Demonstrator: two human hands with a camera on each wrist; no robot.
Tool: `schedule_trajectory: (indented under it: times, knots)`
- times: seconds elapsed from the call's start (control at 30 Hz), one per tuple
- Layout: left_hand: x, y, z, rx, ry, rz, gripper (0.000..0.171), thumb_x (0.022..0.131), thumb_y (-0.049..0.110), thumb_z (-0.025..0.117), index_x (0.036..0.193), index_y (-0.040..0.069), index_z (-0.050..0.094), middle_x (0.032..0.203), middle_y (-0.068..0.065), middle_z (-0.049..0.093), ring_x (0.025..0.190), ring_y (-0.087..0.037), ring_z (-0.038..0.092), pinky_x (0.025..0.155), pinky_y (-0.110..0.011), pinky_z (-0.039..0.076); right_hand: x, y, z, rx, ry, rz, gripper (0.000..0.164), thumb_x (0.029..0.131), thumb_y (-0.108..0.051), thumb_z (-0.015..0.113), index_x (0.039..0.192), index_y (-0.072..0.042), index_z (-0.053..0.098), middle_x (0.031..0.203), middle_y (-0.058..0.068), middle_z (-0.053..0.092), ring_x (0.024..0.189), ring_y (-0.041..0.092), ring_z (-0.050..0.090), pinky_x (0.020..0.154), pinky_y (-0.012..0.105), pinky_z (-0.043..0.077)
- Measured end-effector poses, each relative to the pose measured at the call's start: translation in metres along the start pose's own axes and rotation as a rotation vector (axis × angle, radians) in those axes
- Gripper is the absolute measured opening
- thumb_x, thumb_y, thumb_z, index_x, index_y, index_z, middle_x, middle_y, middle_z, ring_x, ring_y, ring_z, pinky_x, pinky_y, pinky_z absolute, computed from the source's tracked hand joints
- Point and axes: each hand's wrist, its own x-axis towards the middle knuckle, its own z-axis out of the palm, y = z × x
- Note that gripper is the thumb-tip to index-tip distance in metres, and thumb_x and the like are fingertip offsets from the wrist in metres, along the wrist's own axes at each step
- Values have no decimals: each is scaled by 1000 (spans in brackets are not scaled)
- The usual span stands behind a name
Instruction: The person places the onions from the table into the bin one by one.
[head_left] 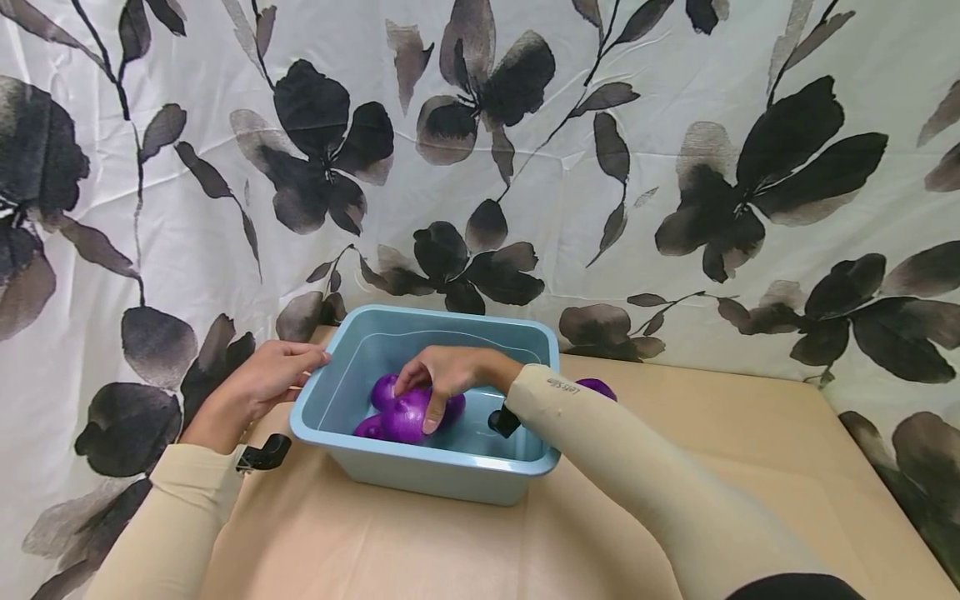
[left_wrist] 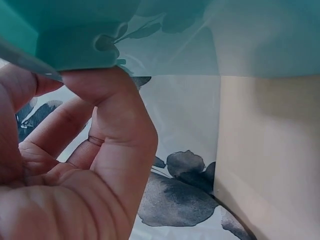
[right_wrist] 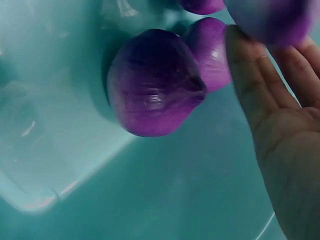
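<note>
A light blue plastic tub (head_left: 435, 475) stands on the table. At its left end my left hand (head_left: 273, 375) pinches the rim between thumb and index finger; the left wrist view shows this hand (left_wrist: 100, 135) from below, close under the tub wall. Inside the tub, my right hand (head_left: 453, 371) grips a purple onion (head_left: 407, 417) from above. The right wrist view has the held onion (right_wrist: 272, 20) at the fingertips. Below it on the tub floor lie several more, among them a pointed onion (right_wrist: 152, 82) and a smaller one (right_wrist: 210, 55) against it.
Another purple thing (head_left: 597, 387) shows outside the tub on the right, partly hidden behind the right sleeve. The table has a tan cover (head_left: 675, 425). A white curtain with dark flowers (head_left: 570, 183) hangs right behind the tub.
</note>
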Motion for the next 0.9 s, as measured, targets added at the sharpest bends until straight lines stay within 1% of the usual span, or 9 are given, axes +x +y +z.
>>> schedule_trajectory:
  times: [0.07, 0.17, 0.3, 0.4, 0.5, 0.63, 0.77, 0.83, 0.9]
  knots:
    - [0, 0, 0, 6, 4, -1, 51, 105, 24, 58, 143, -11, 55, 105, -3, 70, 87, -8, 72, 79, -31, 64, 2, 0, 3, 11, -3, 11, 57, 76, -1, 90, 128, -4, 68, 126, 14, 73, 108, 16, 68, 103, 33, 57]
    - [0, 1, 0, 14, 7, 2, 52, 105, 25, 58, 143, -10, 56, 106, -3, 70, 87, -8, 71, 79, -30, 64, 4, 1, 8, -23, -32, 37, 50, 79, 3, 86, 126, 2, 67, 123, 21, 72, 97, 18, 70, 98, 33, 60]
    - [1, 0, -1, 9, 9, -3, 51, 105, 25, 58, 143, -10, 56, 105, -3, 70, 87, -8, 71, 78, -29, 64, 6, 3, 13, -131, -91, 73, 52, 81, 0, 85, 130, 1, 66, 127, 18, 71, 105, 18, 68, 101, 33, 58]
    - [1, 0, 0, 10, 5, -6, 52, 105, 25, 58, 143, -10, 55, 108, -4, 71, 88, -8, 72, 79, -30, 64, 7, 4, 14, -175, -135, 97, 55, 81, -1, 84, 133, 2, 64, 130, 17, 70, 113, 20, 66, 104, 34, 56]
    - [2, 1, 1, 14, 7, -3, 51, 106, 25, 57, 143, -9, 55, 110, -5, 70, 89, -8, 72, 80, -30, 64, 6, 5, 13, -213, -148, 116, 54, 81, -1, 85, 131, 2, 65, 128, 16, 71, 115, 21, 66, 103, 33, 56]
    - [1, 1, 1, 3, 2, 4, 51, 105, 23, 57, 143, -11, 54, 105, -3, 71, 87, -8, 72, 80, -30, 64, 4, 6, 7, -253, -146, 144, 49, 81, -4, 85, 127, 1, 67, 121, 13, 72, 109, 19, 65, 99, 31, 56]
    - [2, 0, 0, 1, 0, 4, 51, 106, 23, 57, 143, -12, 54, 102, -1, 70, 86, -8, 72, 79, -30, 64, -2, 7, -2, -286, -133, 169, 46, 83, -9, 85, 125, -2, 69, 119, 10, 71, 107, 16, 64, 99, 32, 57]
    - [2, -1, 0, 5, 3, 2, 51, 105, 24, 57, 143, -11, 54, 102, -2, 70, 86, -8, 72, 79, -30, 64, -7, 7, -8, -286, -96, 175, 44, 83, -10, 85, 124, -3, 70, 120, 10, 72, 108, 16, 65, 100, 33, 57]
    - [3, -1, -1, 10, 5, 5, 52, 106, 24, 58, 143, -11, 54, 103, -2, 70, 86, -8, 72, 79, -29, 64, -12, 7, -15, -299, -50, 184, 42, 84, -11, 84, 123, -3, 71, 117, 10, 73, 103, 16, 66, 94, 33, 59]
